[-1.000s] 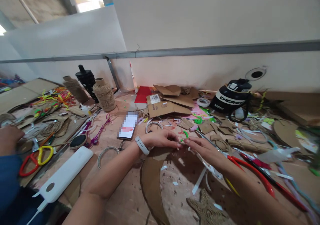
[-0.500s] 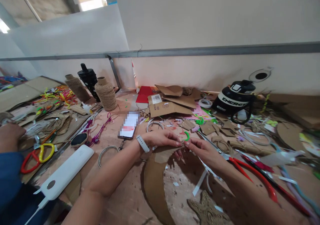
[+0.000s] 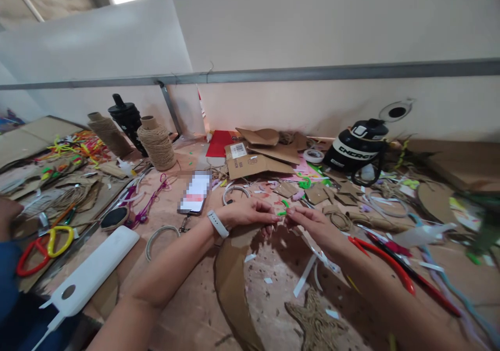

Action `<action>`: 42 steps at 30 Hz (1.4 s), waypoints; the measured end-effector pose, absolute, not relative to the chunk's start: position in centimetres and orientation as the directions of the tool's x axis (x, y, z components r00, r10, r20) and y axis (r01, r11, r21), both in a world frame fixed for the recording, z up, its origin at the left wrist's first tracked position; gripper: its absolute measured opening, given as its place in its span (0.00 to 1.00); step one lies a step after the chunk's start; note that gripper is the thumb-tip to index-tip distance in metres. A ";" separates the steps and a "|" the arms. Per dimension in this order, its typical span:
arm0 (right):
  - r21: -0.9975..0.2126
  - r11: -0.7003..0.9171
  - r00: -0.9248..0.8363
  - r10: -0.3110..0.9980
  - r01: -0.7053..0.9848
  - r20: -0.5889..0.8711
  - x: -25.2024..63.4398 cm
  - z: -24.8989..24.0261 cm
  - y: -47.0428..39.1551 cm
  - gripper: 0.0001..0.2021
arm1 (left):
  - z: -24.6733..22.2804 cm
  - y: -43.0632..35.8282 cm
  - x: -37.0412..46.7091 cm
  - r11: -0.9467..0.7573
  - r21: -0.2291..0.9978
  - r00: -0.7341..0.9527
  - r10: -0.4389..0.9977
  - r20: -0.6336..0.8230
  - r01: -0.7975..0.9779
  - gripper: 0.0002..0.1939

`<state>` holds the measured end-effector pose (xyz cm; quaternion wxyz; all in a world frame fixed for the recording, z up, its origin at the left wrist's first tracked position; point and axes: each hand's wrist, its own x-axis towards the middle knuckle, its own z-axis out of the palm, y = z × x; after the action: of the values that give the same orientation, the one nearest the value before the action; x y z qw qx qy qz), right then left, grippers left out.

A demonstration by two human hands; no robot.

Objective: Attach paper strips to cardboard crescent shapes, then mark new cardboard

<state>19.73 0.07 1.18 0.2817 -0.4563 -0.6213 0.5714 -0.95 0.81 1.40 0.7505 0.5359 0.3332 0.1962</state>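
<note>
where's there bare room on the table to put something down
Two fairly bare patches: one between the left forearm and the cardboard crescent, another between the phone and the purple cord. Between the crescent and the twine star, scraps are scattered. Most crowded: right, around the red-handled tool, and left, around the scissors.

Single head-worn view, facing forward and down, close above table [image 3: 183, 304], wall [image 3: 332, 23] beyond
</note>
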 end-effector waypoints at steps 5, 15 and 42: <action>-0.967 -0.049 -0.445 0.881 0.250 -0.159 20.0 1.9 0.1 0.23 | 0.9 0.8 -0.9 0.386 0.922 0.689 0.665 -0.289 0.013 0.20; -0.969 -0.057 -0.446 0.880 0.241 -0.163 20.3 1.8 0.4 0.23 | 0.6 0.7 -0.7 0.365 0.930 0.689 0.665 -0.288 0.037 0.19; -0.551 0.347 -0.558 0.782 0.759 -0.276 28.1 6.8 2.4 0.23 | 3.7 1.2 -3.2 0.034 0.925 0.708 0.634 -0.312 0.377 0.17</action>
<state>28.11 2.44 6.76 0.0182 -0.4695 -0.8205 0.3254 -3.22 1.16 3.69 0.6179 0.6871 0.3679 0.1038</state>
